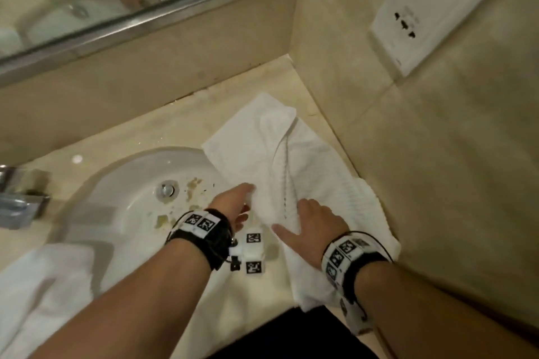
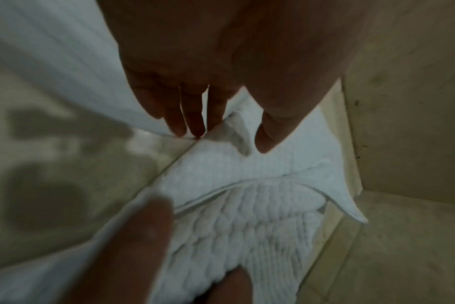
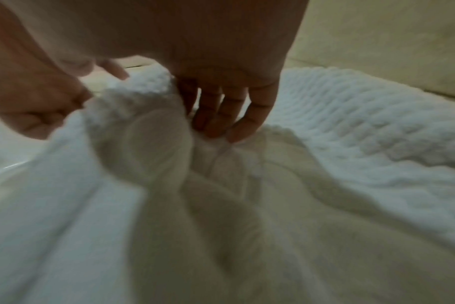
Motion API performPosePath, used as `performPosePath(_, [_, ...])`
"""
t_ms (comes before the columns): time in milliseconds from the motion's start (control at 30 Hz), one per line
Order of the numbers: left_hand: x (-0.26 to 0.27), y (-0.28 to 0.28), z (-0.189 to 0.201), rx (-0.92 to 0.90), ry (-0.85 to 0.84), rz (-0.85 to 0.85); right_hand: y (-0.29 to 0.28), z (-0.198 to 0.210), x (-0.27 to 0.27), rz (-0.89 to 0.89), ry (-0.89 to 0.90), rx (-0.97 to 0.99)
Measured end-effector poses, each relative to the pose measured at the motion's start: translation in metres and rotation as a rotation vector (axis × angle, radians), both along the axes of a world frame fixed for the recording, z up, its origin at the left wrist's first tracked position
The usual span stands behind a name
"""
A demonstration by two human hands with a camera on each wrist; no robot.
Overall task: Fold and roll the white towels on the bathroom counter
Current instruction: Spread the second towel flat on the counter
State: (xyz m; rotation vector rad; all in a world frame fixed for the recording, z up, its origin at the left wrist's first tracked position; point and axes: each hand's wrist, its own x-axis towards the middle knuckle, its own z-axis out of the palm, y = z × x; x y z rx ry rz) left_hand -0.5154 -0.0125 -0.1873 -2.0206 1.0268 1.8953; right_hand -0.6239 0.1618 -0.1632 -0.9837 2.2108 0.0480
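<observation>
Two white towels show in the head view: one towel (image 1: 306, 160) lies spread along the surface (image 1: 163, 131) between the sink (image 1: 122, 198) and the corner of the side wall (image 1: 437, 154), and a second towel (image 1: 43, 280) lies loosely bunched at the near left, beside the sink rim. The left hand (image 1: 234, 204) has its fingers curled round the near left edge of the spread towel and lifts a raised ridge of cloth toward the middle. The right hand (image 1: 316, 226) lies flat with fingers straight, pressing the towel down just right of that ridge; the right wrist view shows its fingertips (image 3: 221, 127) dug into the crease. Judging from this, the work is at an early stage: the first lengthwise fold of the spread towel looks under way, with one side already lying over the centre and wrinkled at the far end. Rolling has not begun, and the second towel seems untouched, so most of the task remains.
</observation>
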Motion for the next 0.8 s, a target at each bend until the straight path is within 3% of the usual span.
performPosePath(33, [0.002, 0.008, -0.003, 0.007, 0.033, -0.041, -0.003, 0.0, 0.009, 0.015, 0.027, 0.04])
performPosePath(133, [-0.003, 0.013, -0.01, -0.207, 0.043, -0.156, -0.006, -0.006, 0.025, -0.018, 0.027, 0.05])
performPosePath(267, [-0.014, -0.009, 0.005, -0.277, 0.107, -0.095, -0.019, 0.009, 0.01, -0.127, -0.173, -0.045])
performPosePath(400, [-0.031, -0.062, 0.03, -0.393, 0.157, -0.123, -0.06, 0.036, -0.016, -0.176, -0.22, -0.204])
performPosePath(567, [-0.044, -0.138, 0.053, -0.539, 0.236, 0.059, -0.094, 0.048, -0.041, -0.36, -0.052, -0.379])
performPosePath(667, [-0.032, -0.148, 0.055, -0.507, 0.295, 0.079, -0.077, 0.034, -0.046, -0.479, -0.044, -0.314])
performPosePath(800, [-0.003, -0.091, 0.047, -0.304, 0.132, -0.119, -0.01, 0.009, -0.026, -0.298, 0.056, -0.142])
